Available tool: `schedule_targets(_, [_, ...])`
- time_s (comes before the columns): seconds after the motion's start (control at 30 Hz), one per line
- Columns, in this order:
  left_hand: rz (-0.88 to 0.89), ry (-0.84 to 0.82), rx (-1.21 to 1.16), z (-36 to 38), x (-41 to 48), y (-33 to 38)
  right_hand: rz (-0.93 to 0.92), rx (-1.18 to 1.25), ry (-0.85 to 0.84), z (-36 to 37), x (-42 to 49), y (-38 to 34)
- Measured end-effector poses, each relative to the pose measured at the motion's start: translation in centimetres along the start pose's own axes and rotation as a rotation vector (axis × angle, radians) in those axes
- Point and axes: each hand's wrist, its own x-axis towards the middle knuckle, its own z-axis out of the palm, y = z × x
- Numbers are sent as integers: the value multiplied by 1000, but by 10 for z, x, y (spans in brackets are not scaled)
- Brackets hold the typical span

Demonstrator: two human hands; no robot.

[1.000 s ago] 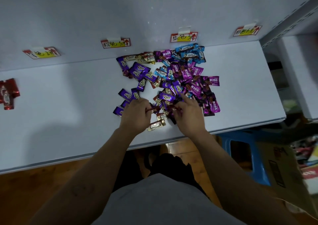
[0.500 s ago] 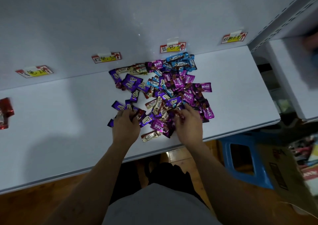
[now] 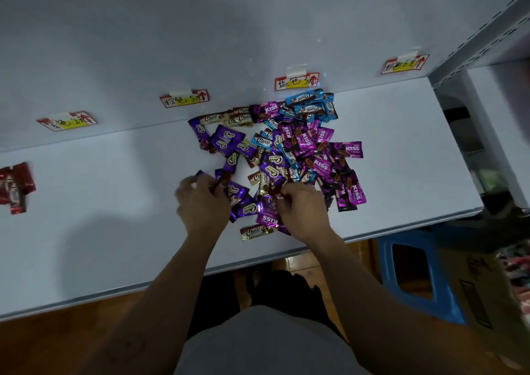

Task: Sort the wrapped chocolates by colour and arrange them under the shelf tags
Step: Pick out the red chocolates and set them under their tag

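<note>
- Head view: left hand is at the near-left corner of the pile. Fingers are curled, thumb and fingertips pinching a red piece. It's blurred, so I can't tell how deep the grip is.
- Right hand is at the pile's near side, fingers curled. It looks to be pinching the other red piece by one end.
- The pile sits mid-shelf, from under the second tag to past the third tag. Purple, magenta, blue and gold are mixed and overlapping.
- Sorted reds lie far left, out beyond the first tag.
- Step, my read: pulling reds out of the mix. Lift each piece straight up before going sideways. The wrappers overlap, so a drag tows neighbours along.
- Put both reds in one hand and take them left in a single trip.
- Edge risk: a gold piece lies loose near the front edge of the shelf, between the wrists. A wrist sweep could knock it off, so nudge it back first.
- Room: there's a wide bare stretch of shelf between pile and reds, a good travel lane. There's more bare shelf right of the pile, under the fourth tag, up to the upright.
- Stool and box sit below the right end, so drops there are awkward to fetch.
</note>
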Motion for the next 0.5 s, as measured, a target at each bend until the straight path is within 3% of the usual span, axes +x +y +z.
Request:
schedule_targets(0.1, [-186, -8, -70, -5, 6, -16, 64, -25, 58, -2, 2, 8])
schedule_targets(0.2, [-81, -152, -135, -3, 7, -16, 73, -101, -67, -3, 15, 6])
schedule_targets(0.3, [45, -284, -120, 3, 3, 2, 103, -101, -32, -9, 33, 0])
schedule_targets(0.5, [28, -209, -251, -14, 11, 14, -19, -214, -9, -19, 64, -36])
